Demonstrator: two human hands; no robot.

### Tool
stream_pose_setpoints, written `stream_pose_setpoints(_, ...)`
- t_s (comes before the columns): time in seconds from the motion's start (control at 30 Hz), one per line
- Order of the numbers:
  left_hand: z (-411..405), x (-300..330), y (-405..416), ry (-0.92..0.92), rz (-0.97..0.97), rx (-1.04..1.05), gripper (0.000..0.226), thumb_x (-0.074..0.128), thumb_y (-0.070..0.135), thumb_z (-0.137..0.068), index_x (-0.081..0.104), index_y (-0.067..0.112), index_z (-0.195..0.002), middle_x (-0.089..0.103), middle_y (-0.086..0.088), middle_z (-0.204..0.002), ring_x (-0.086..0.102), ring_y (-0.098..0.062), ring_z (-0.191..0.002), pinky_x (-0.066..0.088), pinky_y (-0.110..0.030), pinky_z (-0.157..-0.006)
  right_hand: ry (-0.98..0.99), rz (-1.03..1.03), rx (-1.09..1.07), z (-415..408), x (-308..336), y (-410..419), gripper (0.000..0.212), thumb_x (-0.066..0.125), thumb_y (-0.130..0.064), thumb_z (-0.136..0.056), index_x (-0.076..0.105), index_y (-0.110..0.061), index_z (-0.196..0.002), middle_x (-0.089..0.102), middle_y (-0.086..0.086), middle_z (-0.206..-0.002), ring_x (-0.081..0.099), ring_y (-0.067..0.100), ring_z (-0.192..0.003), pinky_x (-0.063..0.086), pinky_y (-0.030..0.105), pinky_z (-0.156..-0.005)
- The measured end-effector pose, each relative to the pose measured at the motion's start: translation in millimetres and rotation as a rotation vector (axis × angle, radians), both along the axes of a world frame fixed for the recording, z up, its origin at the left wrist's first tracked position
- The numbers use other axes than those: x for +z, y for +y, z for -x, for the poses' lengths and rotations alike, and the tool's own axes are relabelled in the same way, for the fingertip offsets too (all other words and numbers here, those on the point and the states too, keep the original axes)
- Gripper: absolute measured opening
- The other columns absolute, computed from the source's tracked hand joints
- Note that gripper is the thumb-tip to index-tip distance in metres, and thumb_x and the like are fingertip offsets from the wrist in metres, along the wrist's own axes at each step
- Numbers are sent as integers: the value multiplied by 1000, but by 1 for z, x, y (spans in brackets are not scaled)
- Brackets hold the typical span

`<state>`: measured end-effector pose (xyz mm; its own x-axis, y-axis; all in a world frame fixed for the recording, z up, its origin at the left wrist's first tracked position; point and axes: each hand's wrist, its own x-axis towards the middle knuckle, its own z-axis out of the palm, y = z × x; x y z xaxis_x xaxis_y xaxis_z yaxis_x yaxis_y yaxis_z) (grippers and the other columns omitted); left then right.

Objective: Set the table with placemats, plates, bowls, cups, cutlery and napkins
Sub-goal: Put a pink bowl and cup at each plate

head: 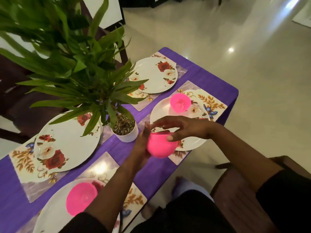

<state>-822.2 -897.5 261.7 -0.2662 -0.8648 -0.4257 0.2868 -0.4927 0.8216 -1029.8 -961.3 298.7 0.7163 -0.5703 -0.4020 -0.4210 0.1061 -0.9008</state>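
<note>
Table (210,78), purple cloth, four floral placemats, one rose-patterned white plate on each. Far plate (154,75): bare, partly behind leaves. Left plate (67,142): bare, leaves overhanging its far edge. Right plate (161,111): carries a pink bowl (180,103), upright, near its far rim. Near plate (50,209): carries a second pink bowl (81,198), upright, partly hidden by the left forearm. Held bowl (160,146): pink, lifted above the table between the near and right placemats, just in front of the right plate's near edge, tilted with its rounded underside toward the camera. Left hand (143,142): fingers nearly straight, pressed flat against the bowl's left side, cradling it. Right hand (183,130): thumb set on the bowl's upper right wall, fingers spread and reaching over the rim; whether the fingertips touch the rim cannot be told through the blur. Potted plant (124,132): white pot with pebbles, centre of table, just left of the held bowl, long green leaves spreading over the far and left settings. Chair (239,195): dark wood, at the person's right, near the table's corner. Floor (235,39): pale glossy tile.
</note>
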Motion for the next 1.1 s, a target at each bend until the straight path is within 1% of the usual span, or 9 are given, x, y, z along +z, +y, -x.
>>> stream_pose_setpoints(0.1,14,6,-17,87,-45,-11,113,76,88,-52,62,16,-137,69,-22,-130,71,-39,-112,62,-49,-78,-3,10,55,10,-5,-13,67,77,-40,-88,48,-40,-148,52,-16,-149,48,11,-140,50,43,-110)
stream_pose_setpoints(0.27,42,-5,-61,110,-88,47,126,75,87,-59,39,13,-155,57,-26,-145,58,-50,-129,48,-67,-101,-40,-1,32,40,-21,-58,64,76,-39,-90,48,-43,-146,54,-18,-145,51,9,-134,54,34,-103)
stream_pose_setpoints(0.37,73,-8,-89,101,-175,233,129,78,89,-46,41,25,-152,65,-19,-139,68,-42,-118,60,-56,-83,-62,-21,-18,64,-33,-92,65,80,-39,-85,51,-41,-143,59,-15,-141,54,5,-132,53,34,-105)
stream_pose_setpoints(0.5,114,-9,-116,91,-257,495,89,49,82,-80,45,23,-147,65,-22,-136,73,-40,-108,63,-52,-71,-124,-50,-50,90,-51,-125,67,88,-39,-77,56,-48,-134,57,-13,-141,53,6,-131,54,37,-105)
stream_pose_setpoints(0.6,136,-13,-130,79,-328,631,77,42,74,-95,49,14,-143,65,-28,-133,72,-43,-107,62,-52,-75,-132,-51,-15,103,-58,-143,70,90,-40,-75,54,-51,-134,54,-12,-141,52,8,-130,56,36,-101)
stream_pose_setpoints(0.7,154,-3,-141,169,-372,591,75,42,66,-99,57,2,-134,69,-29,-126,74,-40,-100,62,-50,-79,-162,8,-47,112,-57,-157,73,92,-43,-71,55,-49,-133,56,-13,-137,53,8,-128,57,39,-100)
stream_pose_setpoints(0.83,168,4,-150,257,-313,528,65,53,56,-100,55,8,-143,63,-27,-138,69,-41,-117,59,-56,-91,-141,150,-183,126,-49,-172,83,95,-49,-64,53,-45,-135,57,-20,-132,57,7,-119,58,40,-95)
stream_pose_setpoints(0.93,176,4,-161,175,-282,473,62,62,55,-96,57,13,-142,64,-25,-137,66,-47,-119,54,-66,-94,-81,273,-245,140,-42,-175,91,93,-62,-57,50,-45,-136,55,-21,-134,56,5,-119,56,39,-97)
stream_pose_setpoints(1.1,203,5,-183,104,-323,471,72,65,62,-87,60,11,-137,68,-24,-129,71,-45,-110,59,-62,-86,13,336,-186,163,-31,-186,100,86,-70,-58,42,-45,-143,51,-22,-139,52,3,-123,54,38,-101)
